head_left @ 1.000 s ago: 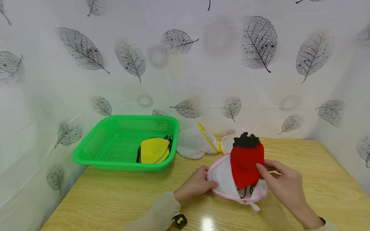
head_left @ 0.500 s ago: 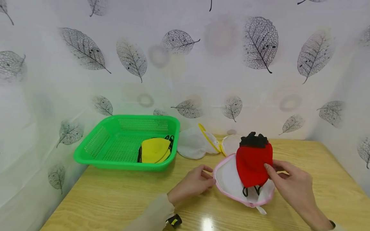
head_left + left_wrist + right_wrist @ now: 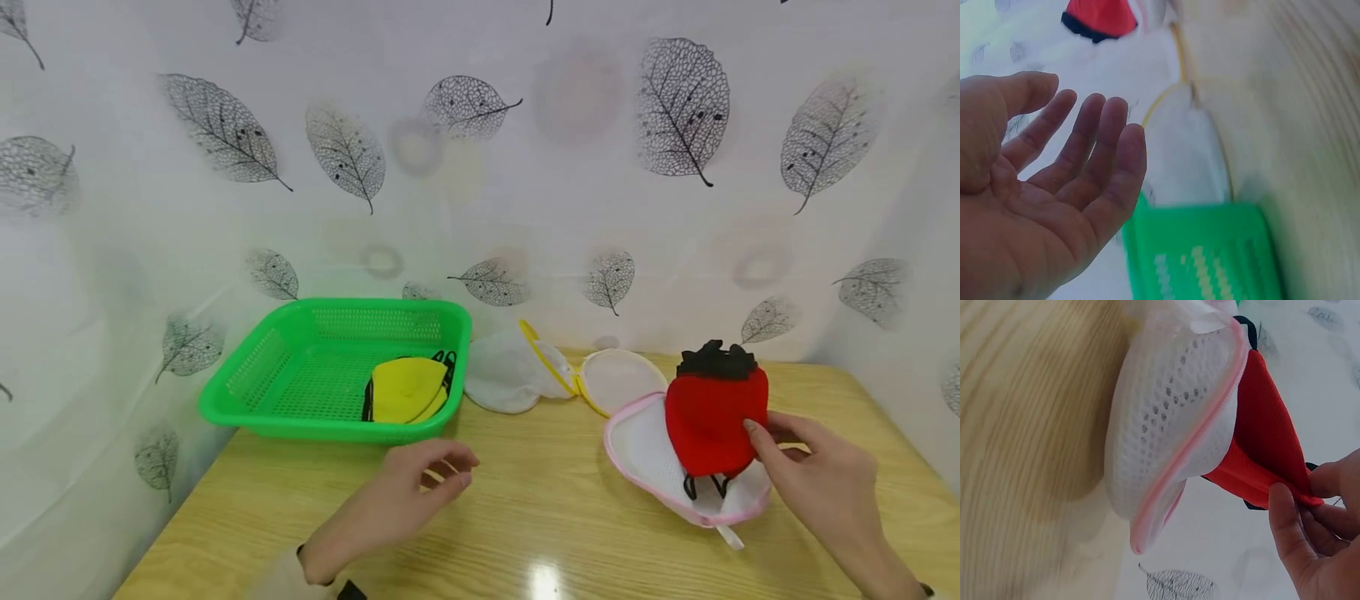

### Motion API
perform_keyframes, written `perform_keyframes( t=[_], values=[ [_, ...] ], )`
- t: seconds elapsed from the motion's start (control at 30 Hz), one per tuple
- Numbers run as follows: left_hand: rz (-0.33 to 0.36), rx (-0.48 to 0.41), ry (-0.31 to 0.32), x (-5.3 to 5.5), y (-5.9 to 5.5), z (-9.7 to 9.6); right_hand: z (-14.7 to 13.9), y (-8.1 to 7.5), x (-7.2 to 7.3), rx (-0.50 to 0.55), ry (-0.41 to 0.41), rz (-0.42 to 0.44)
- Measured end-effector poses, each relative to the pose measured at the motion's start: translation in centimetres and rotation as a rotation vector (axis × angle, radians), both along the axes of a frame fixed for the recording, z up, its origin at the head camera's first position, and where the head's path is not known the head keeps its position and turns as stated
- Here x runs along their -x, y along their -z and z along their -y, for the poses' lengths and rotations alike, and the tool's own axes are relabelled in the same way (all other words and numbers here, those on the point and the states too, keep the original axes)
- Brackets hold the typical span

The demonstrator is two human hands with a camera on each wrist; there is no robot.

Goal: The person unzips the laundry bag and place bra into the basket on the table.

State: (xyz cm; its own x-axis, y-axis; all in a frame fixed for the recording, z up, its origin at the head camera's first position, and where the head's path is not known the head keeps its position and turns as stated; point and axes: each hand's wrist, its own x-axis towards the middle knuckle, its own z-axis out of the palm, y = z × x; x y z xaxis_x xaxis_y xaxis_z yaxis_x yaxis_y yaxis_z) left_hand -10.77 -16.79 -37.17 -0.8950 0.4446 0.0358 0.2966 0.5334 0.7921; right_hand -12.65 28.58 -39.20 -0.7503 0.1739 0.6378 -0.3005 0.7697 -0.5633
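Observation:
My right hand pinches the side edge of a red cloth face mask between thumb and fingers. Black ruffled trim tops the mask, and thin black loops hang below it. Its lower part sits in the mouth of a white mesh laundry bag edged in pink, unzipped and spread on the table. Seen from the right wrist, the red fabric is folded and leans out past the bag's pink rim. My left hand hovers over the table in front of the basket, palm up with loosely bent fingers, holding nothing.
A green plastic basket stands at the left, with yellow masks with black straps in its right side. Behind the pink-edged bag lies another white mesh bag with yellow trim. A leaf-print curtain hangs behind the table.
My left hand has let go of the pink-edged bag and drawn back to the left. My right hand has moved right with the red mask, and the bag has shifted right too.

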Motion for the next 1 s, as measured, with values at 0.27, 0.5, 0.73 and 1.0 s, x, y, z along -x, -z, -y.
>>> perform_keyframes(
  t=[0.27,0.5,0.73,1.0],
  values=[
    [-0.347,0.112,-0.192,-0.6,-1.2,4.6,-3.7,0.2,1.7,-0.043,0.050,-0.013],
    [-0.518,0.247,-0.311,-0.9,-1.1,6.9,-6.3,0.8,4.2,-0.130,0.027,-0.118],
    [-0.690,0.330,-0.355,-0.7,-0.5,8.5,-7.6,0.9,6.3,-0.175,-0.016,-0.167],
    [-0.861,0.436,-0.341,0.1,0.3,10.7,-7.1,-0.5,6.1,-0.154,0.034,-0.061]
  ],
)
